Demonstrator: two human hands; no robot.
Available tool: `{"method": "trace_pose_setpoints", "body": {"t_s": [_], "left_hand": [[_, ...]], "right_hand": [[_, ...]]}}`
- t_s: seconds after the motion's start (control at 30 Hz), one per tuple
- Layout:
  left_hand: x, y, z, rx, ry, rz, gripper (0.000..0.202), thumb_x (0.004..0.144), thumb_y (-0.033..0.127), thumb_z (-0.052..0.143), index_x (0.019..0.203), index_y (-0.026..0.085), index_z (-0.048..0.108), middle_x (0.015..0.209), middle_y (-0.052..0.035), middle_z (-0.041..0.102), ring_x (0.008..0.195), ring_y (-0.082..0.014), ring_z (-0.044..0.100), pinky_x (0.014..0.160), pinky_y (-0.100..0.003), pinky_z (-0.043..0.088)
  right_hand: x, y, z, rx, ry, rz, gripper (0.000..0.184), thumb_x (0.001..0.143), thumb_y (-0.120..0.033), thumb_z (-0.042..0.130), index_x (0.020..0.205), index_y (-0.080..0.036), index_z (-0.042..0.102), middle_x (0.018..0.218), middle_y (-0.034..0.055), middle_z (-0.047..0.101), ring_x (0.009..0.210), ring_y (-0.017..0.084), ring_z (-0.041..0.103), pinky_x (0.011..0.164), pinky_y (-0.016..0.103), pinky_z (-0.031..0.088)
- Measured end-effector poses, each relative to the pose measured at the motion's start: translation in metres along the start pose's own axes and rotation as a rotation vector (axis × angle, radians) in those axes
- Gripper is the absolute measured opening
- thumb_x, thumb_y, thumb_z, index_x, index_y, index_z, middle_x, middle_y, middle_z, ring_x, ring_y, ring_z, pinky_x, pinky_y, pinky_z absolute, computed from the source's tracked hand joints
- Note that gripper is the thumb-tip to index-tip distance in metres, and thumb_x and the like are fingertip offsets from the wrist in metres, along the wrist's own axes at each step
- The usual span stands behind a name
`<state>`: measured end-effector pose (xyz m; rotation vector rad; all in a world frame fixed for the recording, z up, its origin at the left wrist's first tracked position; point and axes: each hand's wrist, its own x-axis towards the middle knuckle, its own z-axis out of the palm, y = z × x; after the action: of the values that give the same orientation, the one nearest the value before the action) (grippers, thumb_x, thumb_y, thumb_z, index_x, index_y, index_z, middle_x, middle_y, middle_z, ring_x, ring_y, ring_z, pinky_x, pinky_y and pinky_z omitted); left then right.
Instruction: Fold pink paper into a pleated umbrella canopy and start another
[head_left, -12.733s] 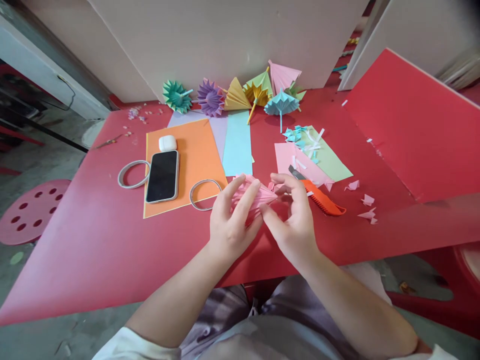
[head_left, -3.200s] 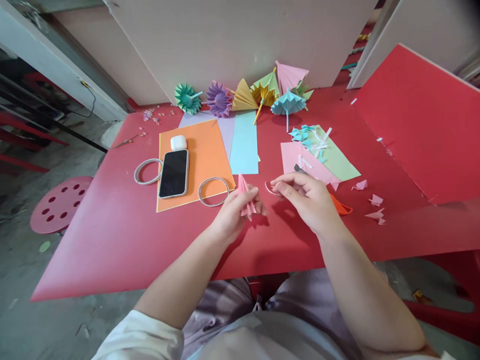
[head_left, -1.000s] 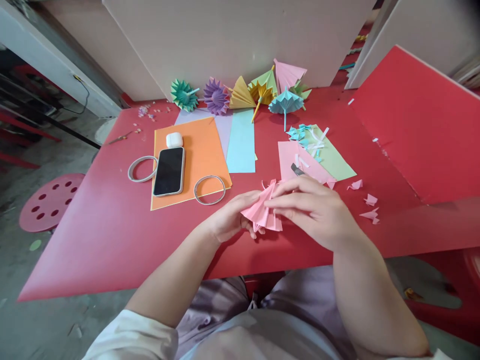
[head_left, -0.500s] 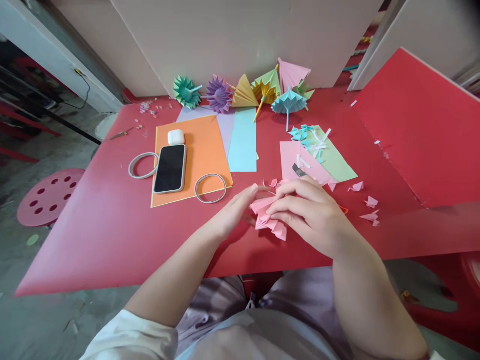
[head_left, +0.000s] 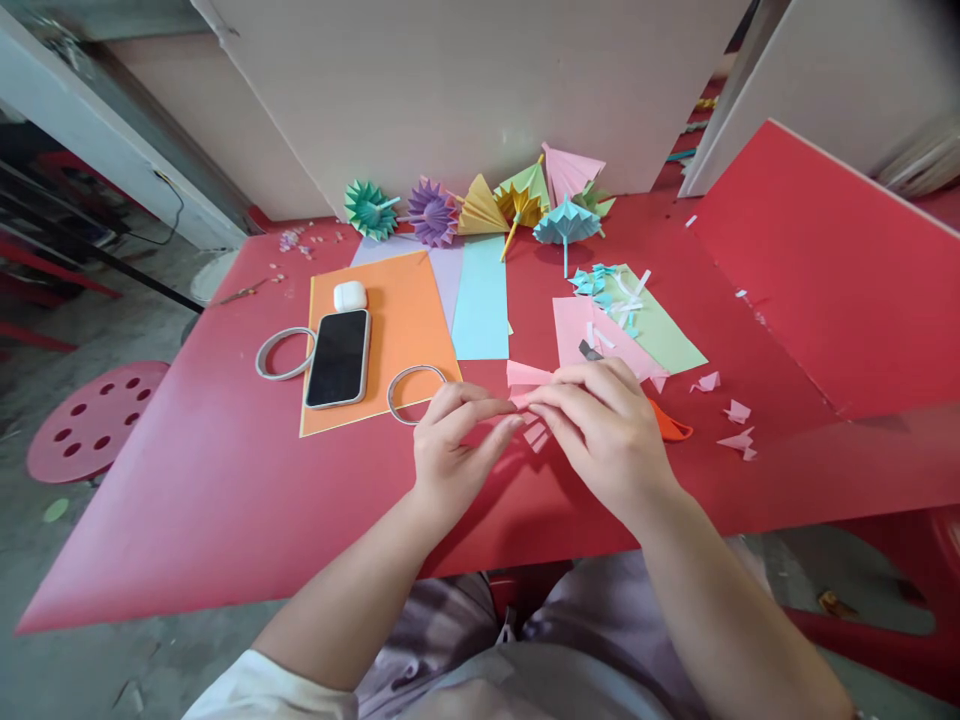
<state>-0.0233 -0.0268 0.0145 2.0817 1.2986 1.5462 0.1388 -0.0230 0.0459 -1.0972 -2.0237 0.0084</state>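
Note:
Both my hands meet over the red table (head_left: 225,500) near its front edge. My left hand (head_left: 455,448) and my right hand (head_left: 600,432) are closed on a folded pink paper piece (head_left: 525,378), whose pleated tips stick out between the fingers. An orange utility knife (head_left: 667,425) lies just behind my right hand, mostly hidden by it. A pink sheet (head_left: 574,325) and a green sheet (head_left: 664,330) with blue and white snippets lie beyond.
Left of my hands lie an orange sheet (head_left: 405,310) bearing a phone (head_left: 338,356) and a white earbud case (head_left: 349,295), plus two tape rings (head_left: 281,352). Several paper umbrellas (head_left: 517,200) line the back wall. A red board (head_left: 832,260) leans at right; a pink stool (head_left: 82,420) stands at left.
The pink piece went from a closed cone in my left hand to a spread fan and is now pressed flatter between both hands. The camera shifted slightly.

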Motion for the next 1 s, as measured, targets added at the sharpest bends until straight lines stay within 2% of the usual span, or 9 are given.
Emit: {"method": "trace_pose_setpoints", "body": {"t_s": [0.27,0.47,0.67,0.77,1.0], "left_hand": [[0.0,-0.002,0.0,-0.069,0.01,-0.05,0.007,0.077,0.013,0.068,0.076,0.019,0.065,0.07,0.0011,0.057,0.068,-0.0109,0.057,0.063,-0.026,0.047],[0.001,-0.003,-0.003,-0.035,0.003,0.054,0.011,0.076,0.01,0.067,0.08,0.02,0.064,0.071,0.002,0.056,0.068,-0.01,0.056,0.063,-0.025,0.047],[0.004,-0.005,-0.003,0.071,0.055,0.132,0.015,0.073,0.015,0.072,0.083,0.021,0.064,0.074,0.0013,0.058,0.07,-0.0122,0.056,0.065,-0.027,0.048],[0.005,-0.007,-0.003,0.119,0.031,0.171,0.016,0.073,0.016,0.072,0.086,0.023,0.067,0.075,0.0008,0.057,0.071,-0.0124,0.055,0.066,-0.028,0.048],[0.004,-0.004,-0.004,0.132,-0.019,0.096,0.005,0.078,0.018,0.068,0.08,0.022,0.066,0.073,0.002,0.058,0.07,-0.0108,0.056,0.065,-0.025,0.047]], "right_hand": [[-0.001,-0.004,0.006,-0.041,0.026,-0.051,0.012,0.084,-0.011,0.057,0.083,-0.019,0.065,0.077,0.0029,0.066,0.073,0.015,0.051,0.069,0.03,0.044],[0.0,-0.002,0.005,-0.051,0.034,-0.053,0.01,0.083,-0.013,0.059,0.077,-0.019,0.063,0.075,0.002,0.067,0.072,0.015,0.052,0.066,0.03,0.042],[0.0,0.001,0.004,-0.116,-0.005,-0.092,0.013,0.083,-0.011,0.057,0.074,-0.02,0.06,0.074,0.0011,0.066,0.073,0.015,0.052,0.065,0.031,0.039],[-0.001,0.003,0.004,-0.134,-0.011,-0.103,0.013,0.084,-0.011,0.056,0.074,-0.019,0.06,0.073,0.0014,0.065,0.073,0.015,0.05,0.064,0.031,0.039],[-0.001,0.008,0.002,-0.114,-0.041,-0.09,0.014,0.085,-0.013,0.055,0.075,-0.019,0.063,0.075,0.0025,0.065,0.076,0.016,0.052,0.068,0.032,0.042]]}}
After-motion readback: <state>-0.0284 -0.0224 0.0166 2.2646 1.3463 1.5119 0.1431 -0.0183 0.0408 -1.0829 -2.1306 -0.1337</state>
